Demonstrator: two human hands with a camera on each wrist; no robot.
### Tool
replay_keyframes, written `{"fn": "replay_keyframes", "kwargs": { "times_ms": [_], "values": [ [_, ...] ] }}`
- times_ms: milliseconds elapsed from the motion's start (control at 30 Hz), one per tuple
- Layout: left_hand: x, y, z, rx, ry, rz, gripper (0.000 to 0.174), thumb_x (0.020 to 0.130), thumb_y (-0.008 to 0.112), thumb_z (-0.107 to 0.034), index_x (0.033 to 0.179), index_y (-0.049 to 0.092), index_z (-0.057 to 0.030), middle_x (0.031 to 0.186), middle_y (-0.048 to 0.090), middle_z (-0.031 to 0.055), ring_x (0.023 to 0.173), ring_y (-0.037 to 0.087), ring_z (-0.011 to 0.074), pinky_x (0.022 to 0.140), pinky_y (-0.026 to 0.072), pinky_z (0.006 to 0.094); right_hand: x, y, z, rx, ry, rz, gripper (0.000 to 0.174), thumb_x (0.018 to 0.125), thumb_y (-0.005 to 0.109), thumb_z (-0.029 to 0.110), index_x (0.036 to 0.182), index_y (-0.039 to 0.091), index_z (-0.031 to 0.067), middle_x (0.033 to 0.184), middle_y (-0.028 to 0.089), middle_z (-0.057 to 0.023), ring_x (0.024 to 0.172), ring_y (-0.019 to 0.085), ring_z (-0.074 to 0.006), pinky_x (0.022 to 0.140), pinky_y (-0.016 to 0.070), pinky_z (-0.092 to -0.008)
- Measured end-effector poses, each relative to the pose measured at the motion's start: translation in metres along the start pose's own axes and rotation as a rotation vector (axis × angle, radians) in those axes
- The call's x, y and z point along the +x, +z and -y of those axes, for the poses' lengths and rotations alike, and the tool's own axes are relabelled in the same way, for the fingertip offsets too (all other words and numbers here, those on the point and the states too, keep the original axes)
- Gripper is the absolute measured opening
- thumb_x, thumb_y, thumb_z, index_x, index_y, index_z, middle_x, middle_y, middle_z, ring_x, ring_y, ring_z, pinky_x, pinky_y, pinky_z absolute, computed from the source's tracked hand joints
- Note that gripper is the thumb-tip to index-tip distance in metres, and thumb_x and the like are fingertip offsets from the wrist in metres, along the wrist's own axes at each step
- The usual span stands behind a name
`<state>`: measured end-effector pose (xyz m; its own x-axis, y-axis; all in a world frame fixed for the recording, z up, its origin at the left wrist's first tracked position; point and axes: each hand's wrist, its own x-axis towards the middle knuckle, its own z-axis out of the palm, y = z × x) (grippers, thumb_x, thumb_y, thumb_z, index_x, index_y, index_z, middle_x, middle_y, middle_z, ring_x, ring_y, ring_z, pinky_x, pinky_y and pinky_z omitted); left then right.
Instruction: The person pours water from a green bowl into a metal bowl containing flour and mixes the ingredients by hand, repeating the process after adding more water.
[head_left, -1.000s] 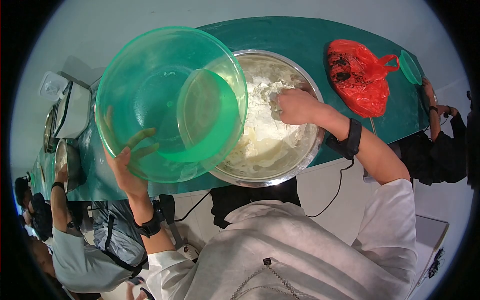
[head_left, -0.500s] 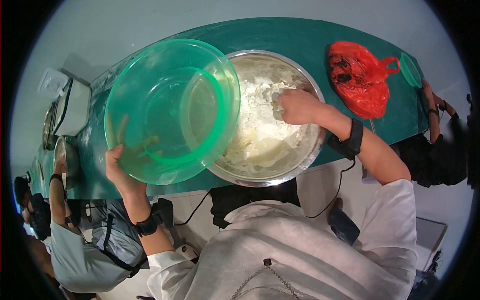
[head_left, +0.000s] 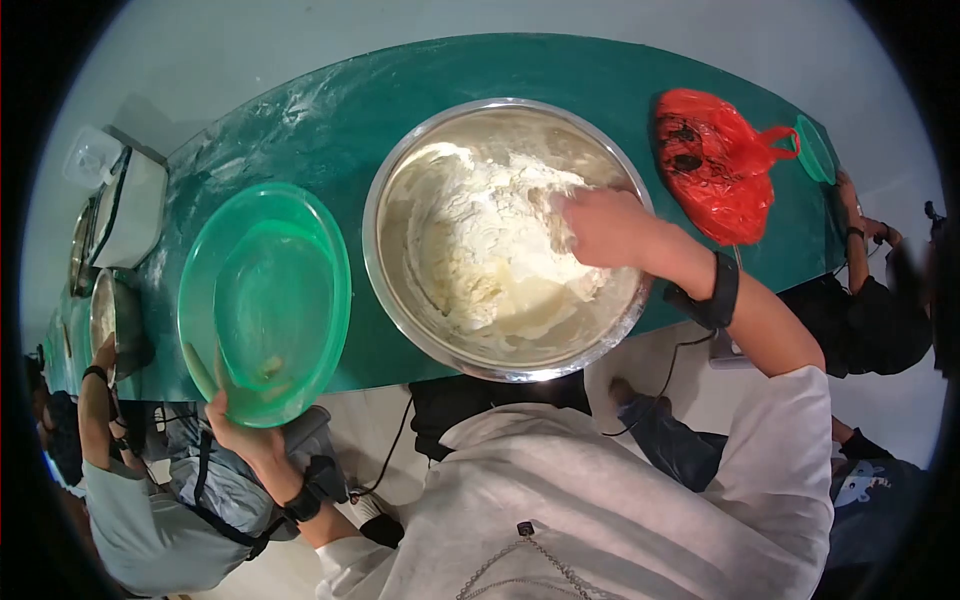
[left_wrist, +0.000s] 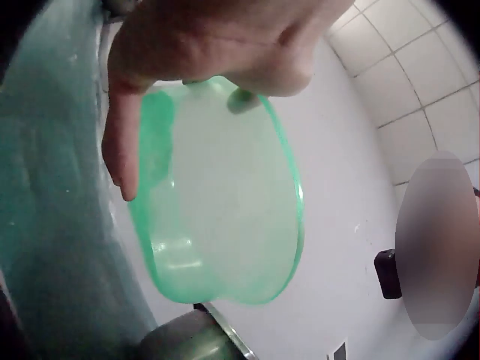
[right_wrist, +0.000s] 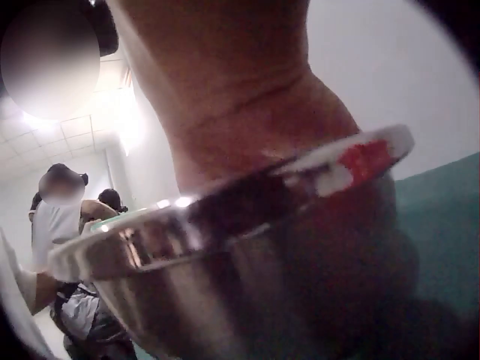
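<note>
In the head view a wide steel mixing bowl [head_left: 375, 240] holds white flour [head_left: 490, 210], with a wet yellowish pool [head_left: 535, 300] at its near side. My right hand [head_left: 605, 230] reaches over the right rim into the flour; its fingertips are hidden there, so I cannot tell how they are curled. To the left of the bowl, my left hand [head_left: 245, 430] grips a translucent green plastic basin [head_left: 330, 230] by its near edge, some fingers showing through the wall. The left wrist view has the basin [left_wrist: 225, 195] tilted on its side below the hand.
On the green table [head_left: 600, 70] a red plastic bag [head_left: 715, 165] lies right of the bowl, with a small green dish [head_left: 815, 150] beyond. At left are a white box [head_left: 135, 210] and another steel bowl [head_left: 125, 320], where another person's hand [head_left: 105, 352] reaches in.
The green basin has moved left and toward me, away from over the steel bowl, whose left side now shows. My right hand stays in the flour, shifted slightly.
</note>
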<state>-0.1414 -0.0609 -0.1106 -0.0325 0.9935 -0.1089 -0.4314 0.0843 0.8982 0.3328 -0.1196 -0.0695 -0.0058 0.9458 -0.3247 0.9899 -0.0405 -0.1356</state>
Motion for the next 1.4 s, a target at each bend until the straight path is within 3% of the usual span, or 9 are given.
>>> {"fn": "replay_keyframes", "kwargs": {
  "times_ms": [167,333,567,633,700,900,1067,1300,1400],
  "values": [
    [-0.001,-0.022,0.04,-0.066,-0.065,-0.28,0.067,0.081,0.045,-0.028,0.138,0.035,0.0043,0.122,0.054,0.0189,0.102,0.06,0.0363,0.084,0.049,0.0464,-0.016,0.001,0.015,-0.124,-0.101,0.36,0.044,0.07,0.061,0.013,0.111,0.057,0.0004,0.097,0.06,-0.0212,0.093,0.06,-0.0375,0.077,0.0489,-0.0461],
    [0.0,-0.019,0.064,-0.126,-0.119,-0.103,0.069,0.083,0.046,-0.026,0.143,0.026,0.0015,0.136,0.045,0.019,0.104,0.059,0.036,0.088,0.0484,0.0478,-0.002,0.031,0.018,0.249,-0.474,0.529,0.048,0.064,0.058,0.005,0.111,0.051,-0.0055,0.092,0.057,-0.0268,0.09,0.056,-0.0443,0.078,0.0453,-0.0488],
    [0.002,-0.007,0.064,0.017,-0.08,-0.039,0.071,0.082,0.044,-0.026,0.144,0.024,0.0023,0.131,0.046,0.021,0.088,0.064,0.0377,0.072,0.0548,0.0448,0.031,-0.003,0.075,0.19,-0.471,0.742,0.048,0.063,0.054,0.0,0.11,0.047,-0.0099,0.093,0.058,-0.0295,0.089,0.058,-0.0431,0.078,0.046,-0.0469],
    [0.002,-0.005,0.064,-0.014,-0.074,-0.089,0.072,0.082,0.044,-0.025,0.145,0.022,0.0017,0.125,0.048,0.0229,0.085,0.065,0.0372,0.064,0.0583,0.0419,0.05,-0.002,0.081,0.184,-0.48,0.687,0.048,0.066,0.053,0.0,0.112,0.047,-0.0094,0.095,0.058,-0.0295,0.09,0.059,-0.0417,0.078,0.0466,-0.0464],
    [0.0,-0.012,0.065,0.059,-0.061,-0.007,0.067,0.084,0.043,-0.027,0.141,0.03,0.0039,0.13,0.047,0.0196,0.096,0.062,0.037,0.08,0.0517,0.0458,0.068,-0.004,0.08,0.168,-0.501,0.633,0.048,0.068,0.052,0.0,0.114,0.047,-0.0088,0.097,0.059,-0.0296,0.091,0.06,-0.0404,0.079,0.0471,-0.0459],
    [0.004,-0.025,0.074,0.029,-0.057,-0.161,0.065,0.085,0.044,-0.028,0.139,0.033,0.004,0.126,0.05,0.0184,0.103,0.058,0.0341,0.087,0.0476,0.0443,0.11,-0.016,0.046,0.579,-0.18,0.358,0.052,0.082,0.051,0.01,0.131,0.043,-0.0043,0.115,0.056,-0.0283,0.103,0.059,-0.0306,0.088,0.046,-0.0375],
    [0.002,-0.016,0.071,-0.011,-0.044,-0.106,0.064,0.085,0.045,-0.028,0.138,0.034,0.0052,0.123,0.052,0.0179,0.102,0.058,0.0332,0.088,0.0462,0.0436,0.129,-0.036,0.035,0.511,0.222,0.036,0.04,0.079,0.055,0.022,0.109,0.063,-0.0039,0.106,0.064,-0.0221,0.095,0.062,-0.0323,0.081,0.0472,-0.0412],
    [0.002,-0.014,0.069,-0.033,-0.072,-0.027,0.066,0.084,0.043,-0.026,0.142,0.03,0.0033,0.129,0.049,0.0204,0.095,0.062,0.0384,0.077,0.052,0.0462,0.113,0.008,0.096,0.169,0.181,0.08,0.049,0.078,0.049,0.039,0.107,0.068,0.003,0.112,0.063,-0.0191,0.101,0.06,-0.0375,0.091,0.047,-0.0448],
    [0.002,-0.003,0.066,0.001,-0.042,-0.039,0.068,0.084,0.043,-0.027,0.143,0.027,0.002,0.133,0.045,0.0194,0.091,0.063,0.0384,0.075,0.0529,0.045,0.101,0.014,0.11,-0.029,-0.028,0.074,0.048,0.075,0.054,0.04,0.104,0.069,0.0048,0.112,0.062,-0.0184,0.108,0.056,-0.0385,0.093,0.0449,-0.047]
  ]
}}
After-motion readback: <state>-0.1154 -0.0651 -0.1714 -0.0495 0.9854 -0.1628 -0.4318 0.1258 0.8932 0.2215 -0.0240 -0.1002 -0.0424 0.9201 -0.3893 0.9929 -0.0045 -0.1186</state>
